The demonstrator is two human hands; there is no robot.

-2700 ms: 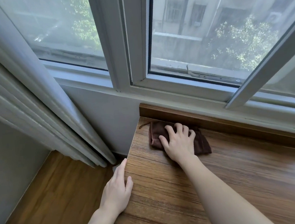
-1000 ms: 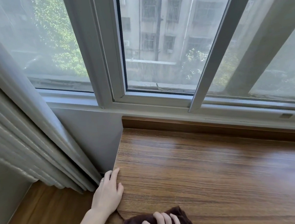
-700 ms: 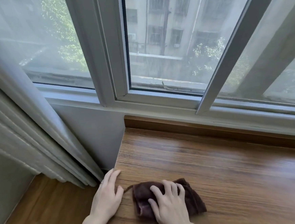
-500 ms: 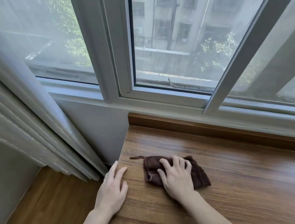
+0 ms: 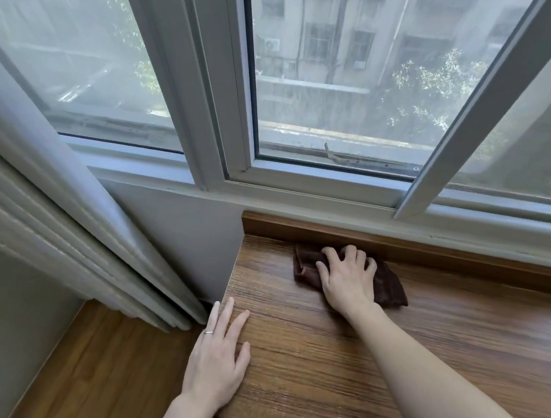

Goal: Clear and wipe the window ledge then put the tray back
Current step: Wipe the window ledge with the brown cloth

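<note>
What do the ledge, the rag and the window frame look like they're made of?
Ledge: wood or wood-look laminate, judging by the brown streaked grain and soft sheen.
Rag: soft dark brown cloth, perhaps microfibre, rumpled under the right hand.
Window frame: smooth pale grey, likely painted metal or plastic.

dark brown cloth (image 5: 387,285) under the right hand (image 5: 347,280); beneath both, a warm brown wood-grain ledge (image 5: 345,361) with a darker brown back strip (image 5: 436,255); pale grey window frame (image 5: 224,81) beyond; off-white curtain (image 5: 52,200) leftward.
</note>
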